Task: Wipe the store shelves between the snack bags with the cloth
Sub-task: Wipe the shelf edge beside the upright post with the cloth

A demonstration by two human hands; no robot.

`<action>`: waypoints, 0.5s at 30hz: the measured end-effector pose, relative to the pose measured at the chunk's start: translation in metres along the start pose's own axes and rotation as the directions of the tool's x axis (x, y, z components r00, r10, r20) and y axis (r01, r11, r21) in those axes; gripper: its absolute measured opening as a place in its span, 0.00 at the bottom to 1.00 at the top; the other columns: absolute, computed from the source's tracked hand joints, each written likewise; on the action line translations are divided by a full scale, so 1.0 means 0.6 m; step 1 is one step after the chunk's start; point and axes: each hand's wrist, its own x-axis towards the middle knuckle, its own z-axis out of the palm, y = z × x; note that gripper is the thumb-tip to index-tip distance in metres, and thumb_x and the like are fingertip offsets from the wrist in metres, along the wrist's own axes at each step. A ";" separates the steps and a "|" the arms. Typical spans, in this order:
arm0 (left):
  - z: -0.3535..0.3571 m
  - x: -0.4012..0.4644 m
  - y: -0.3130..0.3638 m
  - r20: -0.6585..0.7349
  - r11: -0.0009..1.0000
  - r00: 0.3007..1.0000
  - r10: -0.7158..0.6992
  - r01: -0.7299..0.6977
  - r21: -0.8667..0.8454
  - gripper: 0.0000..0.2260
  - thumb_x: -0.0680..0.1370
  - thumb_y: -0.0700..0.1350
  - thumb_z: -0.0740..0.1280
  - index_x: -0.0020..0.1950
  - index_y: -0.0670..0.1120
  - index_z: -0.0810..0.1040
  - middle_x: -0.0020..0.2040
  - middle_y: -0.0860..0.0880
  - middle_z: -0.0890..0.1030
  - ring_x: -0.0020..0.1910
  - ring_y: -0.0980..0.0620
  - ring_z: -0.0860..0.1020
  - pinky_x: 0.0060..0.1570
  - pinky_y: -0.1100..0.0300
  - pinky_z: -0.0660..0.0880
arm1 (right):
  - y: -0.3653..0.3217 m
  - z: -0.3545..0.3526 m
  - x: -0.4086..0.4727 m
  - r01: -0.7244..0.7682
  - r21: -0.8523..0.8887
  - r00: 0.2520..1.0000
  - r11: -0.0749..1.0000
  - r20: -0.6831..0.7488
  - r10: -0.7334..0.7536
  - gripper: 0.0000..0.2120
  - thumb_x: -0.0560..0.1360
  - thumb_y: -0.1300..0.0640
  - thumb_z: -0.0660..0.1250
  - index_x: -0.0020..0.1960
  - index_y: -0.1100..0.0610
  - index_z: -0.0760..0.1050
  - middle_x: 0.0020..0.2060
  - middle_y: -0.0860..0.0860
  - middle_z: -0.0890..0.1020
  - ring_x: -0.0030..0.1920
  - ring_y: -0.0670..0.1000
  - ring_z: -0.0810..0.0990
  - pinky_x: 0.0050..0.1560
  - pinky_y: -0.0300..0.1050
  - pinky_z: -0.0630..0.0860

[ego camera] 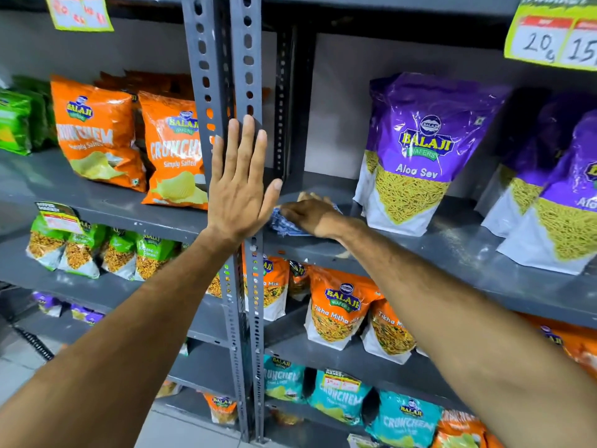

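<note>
My right hand (311, 216) presses a blue checked cloth (284, 225) flat on the grey shelf (436, 250), at its left end beside the upright posts. A purple Aloo Sev bag (420, 150) stands just right of that hand. My left hand (240, 185) lies open and flat against the grey perforated uprights (248, 59), fingers pointing up, holding nothing. Orange Crunchem bags (174, 150) stand on the neighbouring shelf to the left of the posts. Most of the cloth is hidden under my right hand.
More purple bags (555, 202) crowd the right end of the same shelf. Lower shelves hold orange Tikha Mitha Mix bags (339, 308), teal Crunchem bags (407, 418) and green bags (80, 250). Price cards (552, 33) hang from the shelf above.
</note>
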 end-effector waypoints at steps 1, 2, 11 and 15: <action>0.002 -0.006 0.001 0.004 1.000 1.000 -0.004 0.004 -0.004 0.31 0.85 0.55 0.52 0.82 0.39 0.50 0.82 0.33 0.54 0.82 0.34 0.51 0.79 0.36 0.50 | 0.005 0.004 -0.008 0.027 0.008 1.000 1.000 0.005 -0.027 0.22 0.83 0.36 0.46 0.70 0.38 0.70 0.50 0.51 0.71 0.61 0.58 0.70 0.55 0.53 0.60; 0.003 -0.012 0.004 0.014 1.000 1.000 -0.008 0.008 -0.013 0.31 0.85 0.55 0.53 0.82 0.38 0.51 0.82 0.33 0.54 0.82 0.34 0.51 0.79 0.35 0.50 | 0.011 0.007 -0.022 0.051 0.028 0.999 0.998 0.010 -0.051 0.22 0.83 0.37 0.47 0.70 0.39 0.70 0.49 0.51 0.70 0.61 0.58 0.70 0.55 0.53 0.61; -0.023 -0.027 0.019 0.135 0.998 0.990 -0.034 0.041 -0.044 0.32 0.85 0.55 0.53 0.83 0.39 0.48 0.83 0.36 0.48 0.83 0.37 0.47 0.80 0.38 0.47 | 0.033 0.001 -0.138 0.059 0.027 0.998 0.998 0.008 -0.060 0.19 0.83 0.41 0.52 0.63 0.46 0.78 0.51 0.50 0.74 0.61 0.55 0.72 0.62 0.54 0.63; -0.026 -0.055 0.074 0.298 0.975 0.928 0.222 -0.204 -0.091 0.33 0.85 0.58 0.50 0.83 0.41 0.45 0.83 0.39 0.44 0.83 0.43 0.41 0.81 0.45 0.43 | 0.050 -0.010 -0.175 0.012 0.134 1.000 0.991 0.024 -0.015 0.15 0.82 0.40 0.54 0.46 0.44 0.75 0.46 0.49 0.75 0.54 0.54 0.75 0.61 0.57 0.70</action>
